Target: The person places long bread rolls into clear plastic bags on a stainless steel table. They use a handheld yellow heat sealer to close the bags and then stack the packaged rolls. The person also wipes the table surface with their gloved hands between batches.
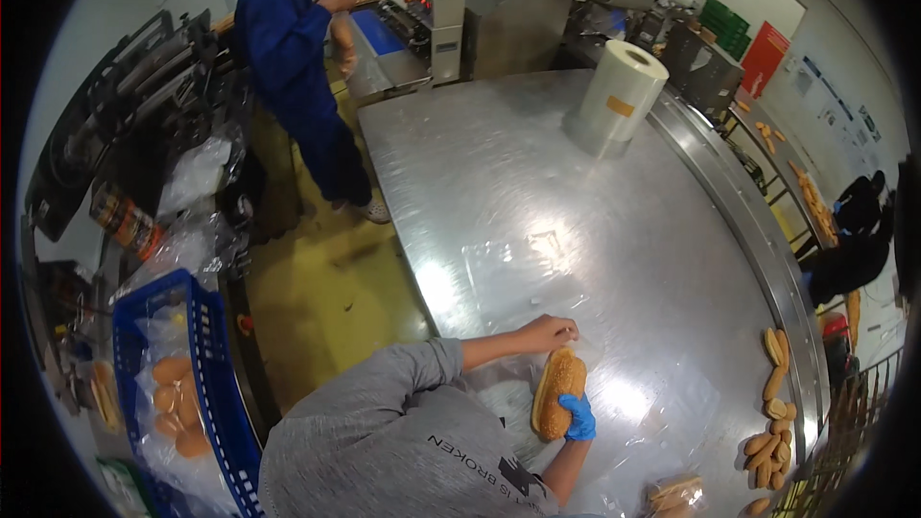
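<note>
- The right hand in a blue glove (578,416) has its fingers wrapped round the lower part of a golden-brown, seed-topped oblong bread roll (556,388).
- That roll is over the shiny metal surface (662,221), near the person's body.
- The bare left hand (549,333) has fingers bunched just beside the roll's upper end; whether they pinch clear plastic, I cannot tell.
- Small brown oblong rolls (766,451) lie along the surface's right edge.

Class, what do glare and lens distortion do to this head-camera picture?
In the head view, white glare spots the broad silvery metal table; there too, the long shiny metal rail bows outward and black fills the corners; head view also shows the golden oblong seeded bread roll fairly clearly.
</note>
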The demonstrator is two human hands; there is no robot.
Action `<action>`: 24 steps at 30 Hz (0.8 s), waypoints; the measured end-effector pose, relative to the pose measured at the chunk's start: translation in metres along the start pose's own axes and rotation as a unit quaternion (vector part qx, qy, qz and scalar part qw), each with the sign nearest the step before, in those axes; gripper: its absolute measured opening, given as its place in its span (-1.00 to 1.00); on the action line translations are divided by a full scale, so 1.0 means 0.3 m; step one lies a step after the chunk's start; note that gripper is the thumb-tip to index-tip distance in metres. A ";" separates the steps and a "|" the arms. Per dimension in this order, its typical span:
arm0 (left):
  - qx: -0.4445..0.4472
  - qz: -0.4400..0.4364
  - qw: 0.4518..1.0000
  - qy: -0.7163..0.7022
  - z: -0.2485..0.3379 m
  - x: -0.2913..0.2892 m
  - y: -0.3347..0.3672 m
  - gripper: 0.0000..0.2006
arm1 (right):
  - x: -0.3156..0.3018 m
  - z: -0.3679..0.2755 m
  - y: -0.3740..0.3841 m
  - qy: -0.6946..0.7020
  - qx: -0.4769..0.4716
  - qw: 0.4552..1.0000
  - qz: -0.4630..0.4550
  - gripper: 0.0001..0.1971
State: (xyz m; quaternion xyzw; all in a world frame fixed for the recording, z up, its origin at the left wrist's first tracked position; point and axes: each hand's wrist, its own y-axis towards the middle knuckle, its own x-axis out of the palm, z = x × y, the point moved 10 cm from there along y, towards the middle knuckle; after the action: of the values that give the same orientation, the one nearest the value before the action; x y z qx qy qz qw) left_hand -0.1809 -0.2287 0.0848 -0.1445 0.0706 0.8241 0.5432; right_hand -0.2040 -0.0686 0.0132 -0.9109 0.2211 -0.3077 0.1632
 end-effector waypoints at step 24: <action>0.305 -0.009 0.936 0.175 0.385 0.079 -0.091 -0.78 | 0.164 -0.307 0.195 -0.489 -0.029 0.795 0.358 -0.42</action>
State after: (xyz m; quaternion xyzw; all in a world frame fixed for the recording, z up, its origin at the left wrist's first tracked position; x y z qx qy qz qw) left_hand -0.1833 -0.1656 0.1880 -0.1148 0.4110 0.7195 0.5479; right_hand -0.2449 -0.1579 0.0815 -0.8002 0.4312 0.2653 0.3214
